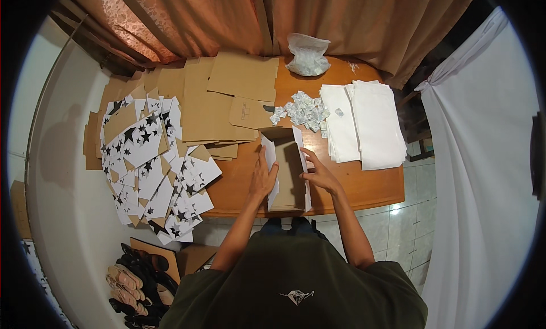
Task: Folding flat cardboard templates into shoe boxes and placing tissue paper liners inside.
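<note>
One box [287, 178] is held at the near edge of the table [364, 186] – its left wall clasped loosely by the half-curled left hand [263, 178], its right by the bent fingers of the right hand [322, 176]. Two white stacks [380, 124] and one plastic bag [308, 56] are counted; sachets [305, 110], star-printed cards [142, 152] and cardboard sheets [244, 78] are too overlapped. Print on one flap [245, 112] cannot be read.

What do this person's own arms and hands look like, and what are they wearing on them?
The left hand and right hand are bare: no gloves show. The forearms are bare too, and I see no watch. The dark green shirt has short sleeves and a pale, diamond-shaped mark.
</note>
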The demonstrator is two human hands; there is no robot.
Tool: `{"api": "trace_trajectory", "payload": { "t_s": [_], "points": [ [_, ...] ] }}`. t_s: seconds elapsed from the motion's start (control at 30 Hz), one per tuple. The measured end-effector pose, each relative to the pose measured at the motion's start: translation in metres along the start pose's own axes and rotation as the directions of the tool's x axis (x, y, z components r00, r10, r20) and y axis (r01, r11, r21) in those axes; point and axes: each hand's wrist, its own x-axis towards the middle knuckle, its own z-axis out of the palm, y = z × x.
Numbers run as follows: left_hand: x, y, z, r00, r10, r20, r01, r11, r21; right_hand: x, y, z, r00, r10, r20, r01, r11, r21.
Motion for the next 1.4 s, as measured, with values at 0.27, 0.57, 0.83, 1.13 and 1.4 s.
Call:
{"api": "trace_trajectory", "payload": {
  "t_s": [0.27,0.57,0.83,1.13,1.4],
  "points": [
    [0.008,0.001,-0.006,0.997,-0.035,0.069,0.035,0.999,0.01,0.014,0.031,0.002,0.973,-0.227,-0.042,0.17,0.828,-0.535],
    [0.048,0.005,-0.02,0.962,-0.017,0.273,-0.059,0.962,0.268,0.012,0.004,0.022,0.95,-0.305,0.071,0.285,0.747,-0.601],
    [0.057,-0.013,-0.013,0.954,0.012,0.3,-0.095,0.961,0.261,0.006,0.029,0.031,0.955,-0.287,0.071,0.256,0.683,-0.684],
    [0.037,-0.017,-0.016,0.975,0.109,0.194,-0.105,0.994,-0.028,0.021,0.029,0.022,0.944,-0.33,0.028,0.263,0.694,-0.671],
    [-0.013,-0.013,-0.021,0.954,0.103,0.281,-0.143,0.982,0.123,0.024,0.052,0.03,0.938,-0.346,-0.023,0.239,0.693,-0.68]
  ]
}}
